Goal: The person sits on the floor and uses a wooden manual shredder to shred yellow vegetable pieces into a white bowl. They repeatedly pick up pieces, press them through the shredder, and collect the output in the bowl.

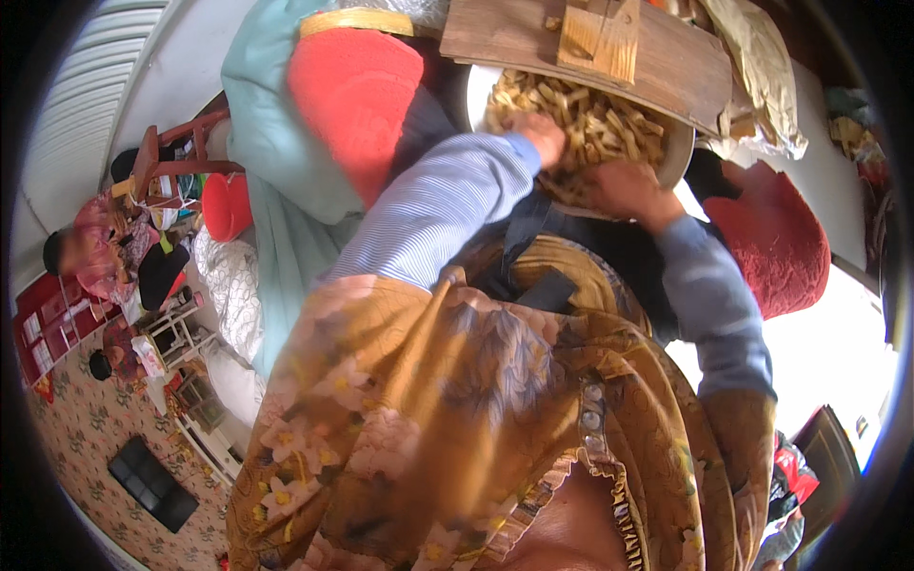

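Note:
A white basin (pixel 678 158) holds many short yellowish-brown strips (pixel 600 118); their material is unclear. My left hand (pixel 543 137) reaches into the basin's left side, its fingers curled down among the strips and partly hidden. At the near right part of the basin, my right hand (pixel 628 187) is bent over the strips, slightly blurred. Whether either hand grips any strips cannot be told. A wooden board (pixel 500 36) lies across the basin's far side. Fixed on it is a lighter wooden block (pixel 600 39) with a notch.
Red fuzzy cloth (pixel 357 107) lies left of the basin, and a similar red piece (pixel 775 243) is at the right. Crumpled brown paper (pixel 760 64) is beyond the board's right end. Farther left are a red wooden stool (pixel 153 168) and a seated person (pixel 100 246).

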A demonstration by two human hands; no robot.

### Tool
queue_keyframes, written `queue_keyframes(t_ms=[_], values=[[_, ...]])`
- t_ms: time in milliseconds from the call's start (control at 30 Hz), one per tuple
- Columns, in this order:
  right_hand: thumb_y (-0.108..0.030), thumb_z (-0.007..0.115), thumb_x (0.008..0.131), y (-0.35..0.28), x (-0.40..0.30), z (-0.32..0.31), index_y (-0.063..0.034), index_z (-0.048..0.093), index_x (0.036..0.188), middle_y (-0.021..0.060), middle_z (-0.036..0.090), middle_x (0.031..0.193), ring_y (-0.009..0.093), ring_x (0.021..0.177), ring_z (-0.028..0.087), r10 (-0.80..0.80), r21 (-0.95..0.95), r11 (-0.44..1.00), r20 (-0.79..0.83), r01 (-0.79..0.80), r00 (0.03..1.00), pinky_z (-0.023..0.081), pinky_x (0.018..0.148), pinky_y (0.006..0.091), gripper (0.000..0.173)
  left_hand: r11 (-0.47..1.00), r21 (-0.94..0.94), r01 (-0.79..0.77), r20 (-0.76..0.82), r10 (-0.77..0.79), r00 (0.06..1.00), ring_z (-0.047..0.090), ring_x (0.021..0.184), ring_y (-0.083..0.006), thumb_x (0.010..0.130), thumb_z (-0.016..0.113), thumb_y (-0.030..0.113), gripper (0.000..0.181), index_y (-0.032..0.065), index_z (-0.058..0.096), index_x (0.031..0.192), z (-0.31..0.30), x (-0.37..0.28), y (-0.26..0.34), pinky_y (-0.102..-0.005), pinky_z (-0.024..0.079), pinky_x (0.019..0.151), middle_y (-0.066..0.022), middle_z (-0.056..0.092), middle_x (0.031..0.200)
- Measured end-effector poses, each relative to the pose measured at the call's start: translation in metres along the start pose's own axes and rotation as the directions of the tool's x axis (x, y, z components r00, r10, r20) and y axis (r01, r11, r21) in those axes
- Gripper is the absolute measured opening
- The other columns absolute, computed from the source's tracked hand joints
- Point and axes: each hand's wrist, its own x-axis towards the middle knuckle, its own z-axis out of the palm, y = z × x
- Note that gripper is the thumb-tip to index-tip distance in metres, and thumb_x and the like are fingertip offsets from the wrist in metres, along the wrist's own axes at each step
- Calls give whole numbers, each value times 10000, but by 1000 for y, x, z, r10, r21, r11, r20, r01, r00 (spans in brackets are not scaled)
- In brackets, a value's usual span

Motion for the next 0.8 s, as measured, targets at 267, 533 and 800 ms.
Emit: queue_keyframes(t_ms=[267,533,800], values=[[-185,613,876,11,17,-30,-21,649,1188,211,659,1147,347,1104,607,145,563,815,-430,138,891,465,979,428,354,893,-443,82,-162,-170,972,487,1331,-260,905,449,66,627,172,332,1512,-52,-49,-32,-409,348,1130,-110,484,1466],[-253,690,848,51,40,7,-47,579,1254,211,641,1144,364,1033,613,334,367,924,-649,-103,683,488,896,411,468,942,-328,75,-160,-134,978,462,1330,-337,979,393,238,518,104,400,1479,-60,-62,-39,-418,265,1175,-167,440,1483],[-453,698,870,50,143,42,-80,555,1287,122,640,1098,216,954,604,318,48,941,-464,-335,827,527,812,371,578,802,-578,154,-126,-274,953,486,1309,-348,1011,371,401,525,103,448,1437,-66,-34,-32,-468,324,1134,-168,494,1437]])
